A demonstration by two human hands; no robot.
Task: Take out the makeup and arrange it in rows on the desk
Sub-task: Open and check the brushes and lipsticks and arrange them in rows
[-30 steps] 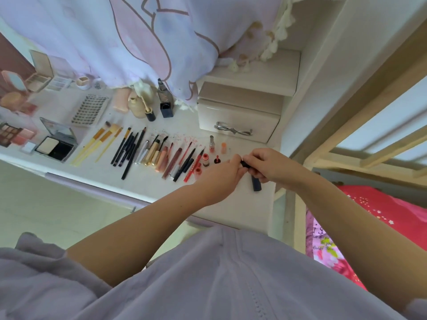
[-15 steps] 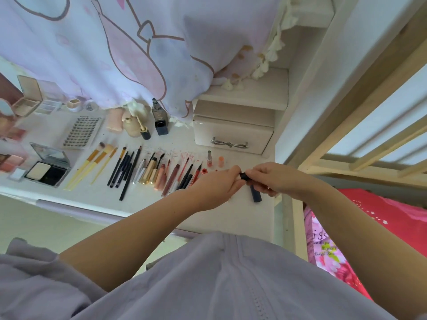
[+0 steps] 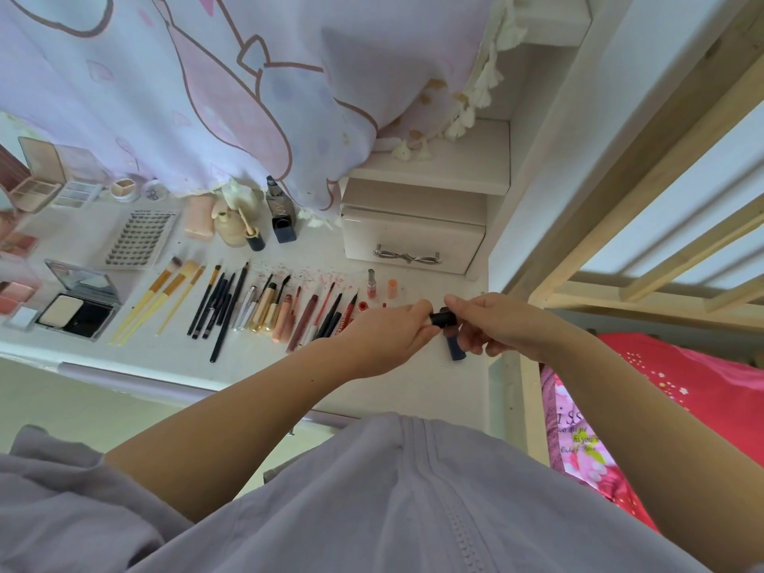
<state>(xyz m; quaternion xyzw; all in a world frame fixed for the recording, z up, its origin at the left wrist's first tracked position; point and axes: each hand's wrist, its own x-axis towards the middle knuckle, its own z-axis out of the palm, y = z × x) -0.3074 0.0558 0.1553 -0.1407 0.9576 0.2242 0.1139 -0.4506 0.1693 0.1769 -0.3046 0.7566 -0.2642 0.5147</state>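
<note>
Both hands meeting over right end of white desk (image 3: 256, 366). Left hand (image 3: 384, 337) and right hand (image 3: 492, 328) pinching small black tube (image 3: 442, 318) between fingertips, long axis lying left-right, one end in each hand, above desktop. Dark blue cap-like cylinder (image 3: 455, 349) lying on desk beneath right hand, axis pointing toward desk edge. Slim brushes, pencils, glossy lip tubes lying in row (image 3: 248, 308) left of hands, parallel, tips pointing toward curtain (image 3: 206, 97).
</note>
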